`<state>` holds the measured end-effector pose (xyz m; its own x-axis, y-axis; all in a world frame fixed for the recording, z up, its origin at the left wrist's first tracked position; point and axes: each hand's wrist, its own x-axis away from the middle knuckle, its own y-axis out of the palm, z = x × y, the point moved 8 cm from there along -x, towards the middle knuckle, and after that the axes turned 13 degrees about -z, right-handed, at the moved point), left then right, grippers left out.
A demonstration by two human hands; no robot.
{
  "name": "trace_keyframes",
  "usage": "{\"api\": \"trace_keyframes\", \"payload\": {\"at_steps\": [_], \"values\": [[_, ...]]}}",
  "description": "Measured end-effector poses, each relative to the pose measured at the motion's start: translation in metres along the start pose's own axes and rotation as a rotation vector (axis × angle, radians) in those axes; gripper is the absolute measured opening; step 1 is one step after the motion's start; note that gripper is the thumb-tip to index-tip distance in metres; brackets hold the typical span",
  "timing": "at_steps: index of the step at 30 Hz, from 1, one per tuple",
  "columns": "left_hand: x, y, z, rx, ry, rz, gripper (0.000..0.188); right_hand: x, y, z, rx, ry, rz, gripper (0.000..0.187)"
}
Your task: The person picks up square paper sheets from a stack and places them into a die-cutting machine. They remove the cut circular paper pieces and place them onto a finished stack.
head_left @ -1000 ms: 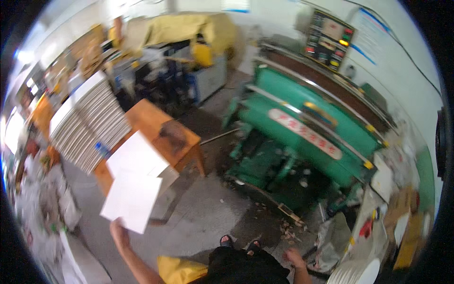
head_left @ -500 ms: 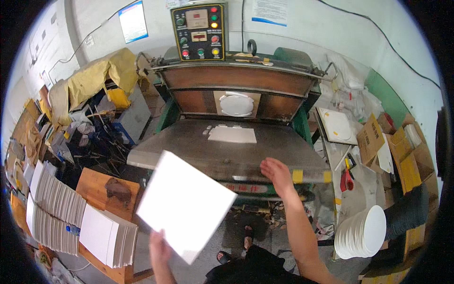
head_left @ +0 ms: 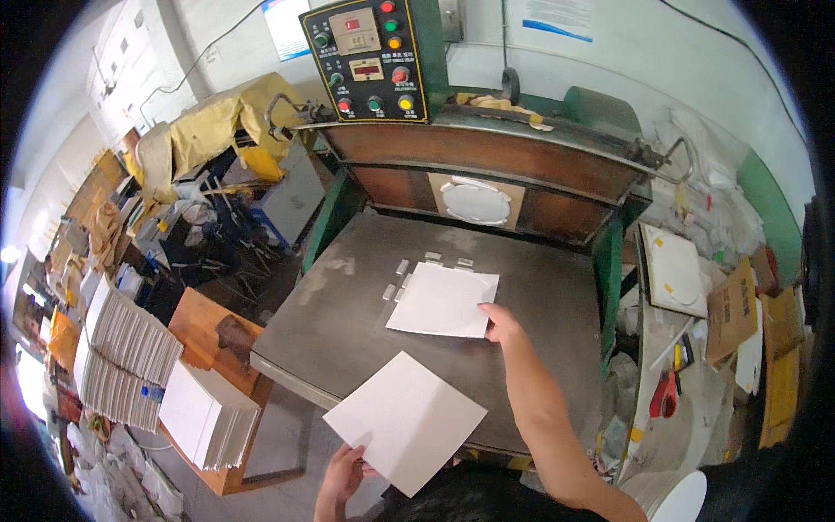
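Over the gray machine bed (head_left: 322, 304), my right hand (head_left: 501, 324) pinches a white sheet (head_left: 439, 300) by its corner.
My left hand (head_left: 345, 474) grips another sheet (head_left: 407, 422), nearer to me. Small pale blocks (head_left: 402, 267) lie beside the first one. To my left, a board stack (head_left: 190, 411) sits on a wooden table (head_left: 197, 324).

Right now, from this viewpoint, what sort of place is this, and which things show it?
Probably a small cardboard die-cutting workshop: an open platen press with a push-button control panel, a white square sheet on its bed, and stacked white boards on a wooden table.
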<state>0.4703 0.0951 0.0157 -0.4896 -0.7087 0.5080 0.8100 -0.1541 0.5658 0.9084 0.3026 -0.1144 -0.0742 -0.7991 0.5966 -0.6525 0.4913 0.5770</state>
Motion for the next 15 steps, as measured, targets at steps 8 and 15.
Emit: {"api": "trace_keyframes", "payload": {"at_steps": [8,15], "values": [[-0.172,0.068,-0.002,0.093,0.071,-0.093,0.037,0.096,0.01,-0.08,0.025,-0.384,-0.283,0.031],[-0.325,0.106,0.005,0.113,0.034,-0.061,0.033,0.287,-0.13,-0.094,0.097,-0.591,0.148,0.049]]}}
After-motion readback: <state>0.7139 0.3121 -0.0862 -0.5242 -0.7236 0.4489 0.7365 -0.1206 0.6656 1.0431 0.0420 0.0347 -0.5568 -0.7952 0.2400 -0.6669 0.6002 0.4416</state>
